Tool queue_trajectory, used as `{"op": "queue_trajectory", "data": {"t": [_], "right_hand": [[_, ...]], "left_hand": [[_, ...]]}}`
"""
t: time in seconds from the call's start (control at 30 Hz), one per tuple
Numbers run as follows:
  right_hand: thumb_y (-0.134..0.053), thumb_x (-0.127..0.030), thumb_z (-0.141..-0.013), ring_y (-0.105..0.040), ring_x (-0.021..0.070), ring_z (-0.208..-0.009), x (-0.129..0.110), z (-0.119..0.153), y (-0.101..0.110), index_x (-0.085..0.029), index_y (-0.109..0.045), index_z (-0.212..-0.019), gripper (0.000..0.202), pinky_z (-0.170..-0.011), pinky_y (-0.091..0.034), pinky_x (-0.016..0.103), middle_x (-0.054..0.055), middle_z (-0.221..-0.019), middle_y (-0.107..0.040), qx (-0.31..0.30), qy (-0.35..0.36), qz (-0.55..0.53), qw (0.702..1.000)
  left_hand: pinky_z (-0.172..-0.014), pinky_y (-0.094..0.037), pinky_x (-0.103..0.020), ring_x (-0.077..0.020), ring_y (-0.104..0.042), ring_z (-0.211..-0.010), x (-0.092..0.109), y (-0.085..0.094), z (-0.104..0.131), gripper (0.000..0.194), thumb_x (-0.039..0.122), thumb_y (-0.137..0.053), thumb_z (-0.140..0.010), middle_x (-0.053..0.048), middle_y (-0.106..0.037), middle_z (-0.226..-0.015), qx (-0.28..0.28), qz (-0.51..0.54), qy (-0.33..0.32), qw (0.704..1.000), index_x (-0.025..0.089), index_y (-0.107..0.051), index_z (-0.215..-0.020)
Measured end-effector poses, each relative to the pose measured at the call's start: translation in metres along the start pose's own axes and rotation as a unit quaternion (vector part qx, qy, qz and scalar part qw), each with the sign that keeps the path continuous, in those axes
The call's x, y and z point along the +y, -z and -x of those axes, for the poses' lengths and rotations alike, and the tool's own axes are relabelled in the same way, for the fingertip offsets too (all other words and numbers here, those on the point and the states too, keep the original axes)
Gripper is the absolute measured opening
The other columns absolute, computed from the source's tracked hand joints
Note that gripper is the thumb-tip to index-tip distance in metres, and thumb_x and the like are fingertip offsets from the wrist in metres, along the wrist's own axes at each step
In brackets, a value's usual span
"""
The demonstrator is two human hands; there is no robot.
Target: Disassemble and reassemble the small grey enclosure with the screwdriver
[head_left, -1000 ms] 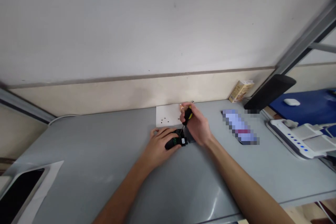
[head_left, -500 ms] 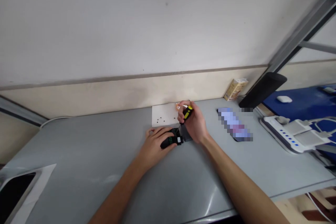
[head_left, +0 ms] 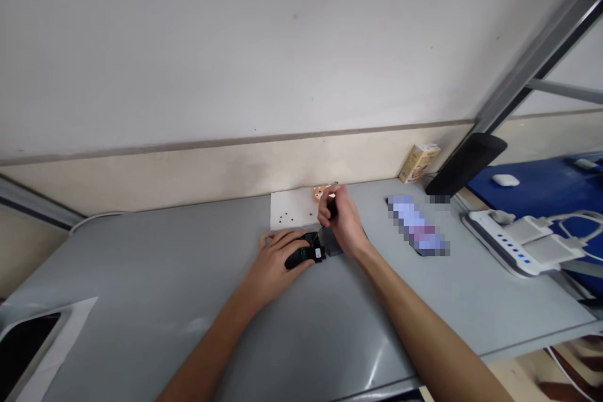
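My left hand [head_left: 277, 264] presses a small black device with a green circuit board [head_left: 301, 254] against the grey table, fingers curled over its top and thumb along its near side. In my right hand [head_left: 347, 220] is a screwdriver [head_left: 332, 207], mostly hidden by the fingers; its thin shaft slants down to the device's right end. Under and beside the right hand lies a dark grey flat piece [head_left: 332, 244]. A white sheet [head_left: 285, 206] with several tiny dark screws [head_left: 286, 217] lies just behind the device. An orange patterned item [head_left: 319, 192] shows behind the right fingers.
To the right lie a phone [head_left: 417, 226] and a white power strip [head_left: 499, 242] with chargers. A drink carton [head_left: 417, 163] and a black cylinder [head_left: 464, 163] stand by the wall. At the left front edge, a dark-screened tablet [head_left: 28, 345] rests on white paper.
My right hand has turned the screwdriver, so its yellow handle marking no longer shows. My left hand stays on the device. The whole view has shifted slightly.
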State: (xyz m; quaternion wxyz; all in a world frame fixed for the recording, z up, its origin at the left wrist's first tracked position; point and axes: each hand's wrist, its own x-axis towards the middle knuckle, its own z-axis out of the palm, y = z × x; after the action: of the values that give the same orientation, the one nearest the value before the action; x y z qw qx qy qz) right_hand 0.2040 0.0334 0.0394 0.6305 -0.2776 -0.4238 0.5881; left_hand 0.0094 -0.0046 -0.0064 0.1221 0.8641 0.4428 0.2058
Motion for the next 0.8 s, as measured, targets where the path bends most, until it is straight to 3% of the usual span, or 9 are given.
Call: {"op": "queue_trajectory", "data": {"t": [0.07,0.17,0.23,0.3,0.37,0.43,0.53,0.67,0.8], "right_hand": [[-0.047,-0.062,-0.097,-0.043,0.0119,-0.058,-0.0025,-0.0011,0.0016,-0.023,-0.059,-0.092,0.041,-0.057,-0.04,0.028,-0.003,-0.07,-0.044,-0.018,-0.023,-0.039,0.999],[-0.063,-0.052,-0.091,-0.056,0.0141,-0.076,-0.007,-0.0006,0.0034,-0.022,-0.063,-0.093,0.03,-0.071,-0.048,0.03,0.003,-0.092,-0.057,-0.026,-0.04,-0.047,0.998],[-0.074,-0.045,-0.084,-0.061,0.0153,-0.085,-0.0092,0.001,0.0032,-0.023,-0.059,-0.088,0.027,-0.076,-0.049,0.03,0.003,-0.103,-0.059,-0.024,-0.043,-0.048,0.998],[-0.08,-0.04,-0.08,-0.063,0.0141,-0.081,-0.0097,0.0024,0.0019,-0.024,-0.051,-0.085,0.034,-0.072,-0.049,0.029,0.0,-0.1,-0.061,-0.02,-0.046,-0.051,0.997],[-0.08,-0.039,-0.081,-0.055,0.01,-0.06,-0.0082,0.0029,0.0003,-0.025,-0.042,-0.082,0.041,-0.057,-0.042,0.025,-0.005,-0.082,-0.058,-0.014,-0.048,-0.034,0.998],[-0.077,-0.043,-0.084,-0.034,0.0073,-0.046,-0.0053,0.0022,-0.0008,-0.026,-0.035,-0.08,0.045,-0.047,-0.028,0.023,-0.009,-0.064,-0.044,0.002,-0.036,-0.012,0.999],[-0.065,-0.055,-0.091,-0.022,0.0084,-0.046,-0.0021,0.0003,-0.0005,-0.026,-0.041,-0.083,0.038,-0.046,-0.022,0.024,-0.01,-0.059,-0.031,0.004,-0.013,-0.008,1.0],[-0.047,-0.059,-0.098,-0.039,0.012,-0.055,-0.0059,-0.0005,0.0028,-0.024,-0.06,-0.1,0.036,-0.055,-0.038,0.028,-0.004,-0.068,-0.043,-0.035,-0.033,-0.037,0.998],[-0.066,-0.051,-0.09,-0.058,0.0143,-0.077,-0.0095,0.0001,0.0066,-0.022,-0.059,-0.088,0.029,-0.072,-0.049,0.03,0.002,-0.093,-0.057,-0.033,-0.038,-0.037,0.998]], "left_hand": [[-0.114,-0.032,-0.051,-0.0266,-0.056,-0.131,0.0007,0.0004,-0.0002,0.023,0.044,-0.065,-0.097,-0.001,-0.064,-0.141,-0.004,-0.002,0.003,1.0,0.032,-0.07,-0.116],[-0.115,-0.033,-0.051,-0.0269,-0.057,-0.13,0.0015,0.0007,-0.0001,0.023,0.044,-0.065,-0.096,-0.002,-0.064,-0.141,-0.003,0.0,0.003,1.0,0.031,-0.07,-0.115],[-0.115,-0.033,-0.05,-0.0269,-0.056,-0.13,0.0019,0.0008,0.0,0.023,0.044,-0.065,-0.096,-0.002,-0.064,-0.141,-0.002,0.002,0.003,1.0,0.031,-0.071,-0.115],[-0.115,-0.033,-0.05,-0.0268,-0.056,-0.131,0.002,0.0008,0.0,0.023,0.043,-0.066,-0.096,-0.002,-0.064,-0.141,-0.001,0.002,0.002,1.0,0.031,-0.071,-0.115],[-0.115,-0.033,-0.05,-0.0267,-0.056,-0.131,0.0019,0.0007,0.0,0.023,0.043,-0.066,-0.096,-0.002,-0.064,-0.141,-0.003,0.002,0.0,1.0,0.032,-0.071,-0.116],[-0.115,-0.032,-0.05,-0.0265,-0.056,-0.131,0.0013,0.0004,0.0002,0.024,0.044,-0.066,-0.096,-0.001,-0.064,-0.141,-0.004,0.001,-0.001,1.0,0.032,-0.07,-0.116],[-0.113,-0.032,-0.05,-0.0265,-0.056,-0.131,0.0,-0.0003,0.0005,0.023,0.044,-0.066,-0.096,0.0,-0.064,-0.141,-0.003,-0.003,0.0,1.0,0.033,-0.069,-0.117],[-0.112,-0.034,-0.05,-0.0271,-0.057,-0.13,-0.0007,-0.0006,0.0006,0.024,0.044,-0.064,-0.097,-0.002,-0.064,-0.141,0.0,-0.003,-0.007,1.0,0.032,-0.069,-0.116],[-0.113,-0.033,-0.05,-0.0269,-0.056,-0.131,-0.0004,-0.0004,0.0007,0.023,0.045,-0.064,-0.097,-0.002,-0.064,-0.141,0.0,-0.004,-0.005,1.0,0.032,-0.069,-0.116]]}}
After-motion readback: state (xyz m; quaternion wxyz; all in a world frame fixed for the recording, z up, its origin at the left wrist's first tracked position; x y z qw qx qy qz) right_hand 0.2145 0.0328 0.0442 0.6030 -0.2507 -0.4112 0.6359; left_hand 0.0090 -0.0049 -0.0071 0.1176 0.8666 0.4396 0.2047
